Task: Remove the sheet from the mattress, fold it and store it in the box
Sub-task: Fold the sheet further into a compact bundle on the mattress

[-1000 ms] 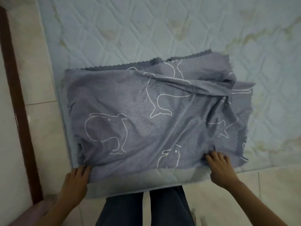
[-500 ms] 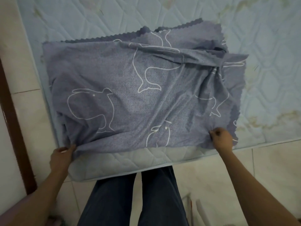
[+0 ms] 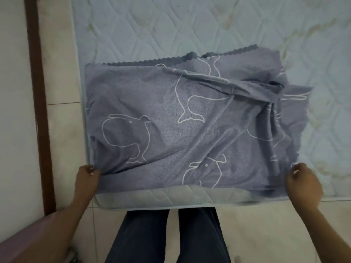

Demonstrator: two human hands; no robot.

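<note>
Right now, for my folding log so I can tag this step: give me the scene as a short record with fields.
sheet: blue-grey with white animal outlines, folded into a rumpled rectangle, lying on the near-left corner of the mattress
left hand: pinches the sheet's near-left corner
right hand: grips the sheet's near-right corner
mattress: bare, quilted, stained
floor: pale tiles, person standing at the mattress's near edge
box: not in view
stage: folding under way, sheet not yet stored
</note>
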